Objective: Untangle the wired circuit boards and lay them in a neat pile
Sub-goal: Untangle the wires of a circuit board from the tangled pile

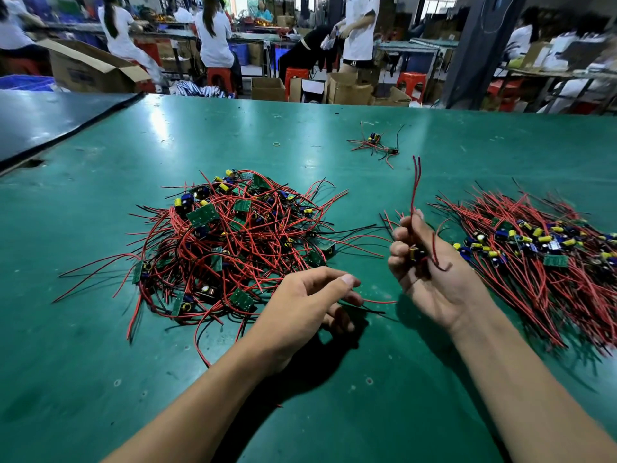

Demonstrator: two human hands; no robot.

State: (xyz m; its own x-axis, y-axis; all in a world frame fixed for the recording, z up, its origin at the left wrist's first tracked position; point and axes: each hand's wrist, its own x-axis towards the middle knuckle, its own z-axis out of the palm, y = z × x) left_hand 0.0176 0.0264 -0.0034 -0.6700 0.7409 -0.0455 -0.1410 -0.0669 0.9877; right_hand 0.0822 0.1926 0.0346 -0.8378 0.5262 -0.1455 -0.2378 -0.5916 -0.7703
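Left hand (307, 302) curled, hold unclear; right hand (434, 275) fingers grip wired board (417, 254) over open table (384, 412).

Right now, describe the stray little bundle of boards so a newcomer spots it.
On the green table, look past the tangled heap on the left and the neat pile on the right, toward the far edge. The stray bundle lies alone there and is far smaller than either pile.
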